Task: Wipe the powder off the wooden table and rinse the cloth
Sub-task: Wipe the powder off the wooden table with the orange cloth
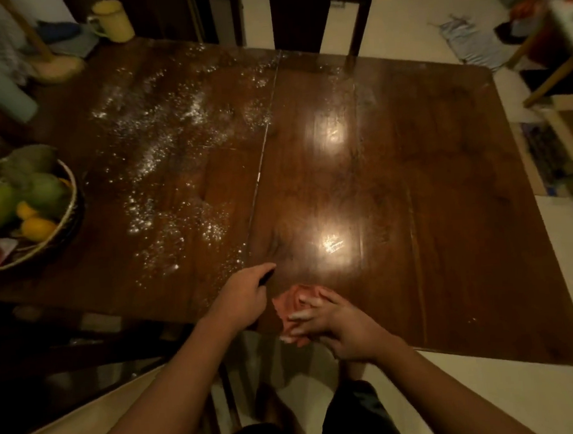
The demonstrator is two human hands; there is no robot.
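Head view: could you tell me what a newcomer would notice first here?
White powder strewn across the left half of the wooden table stands out first. At the near edge, the right hand rests on a pink cloth, the left hand beside it. A fruit basket sits at the left edge.

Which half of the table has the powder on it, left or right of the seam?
The left half, beside the fruit basket: white powder is scattered across it. The right half, where the cloth lies, shows almost none.
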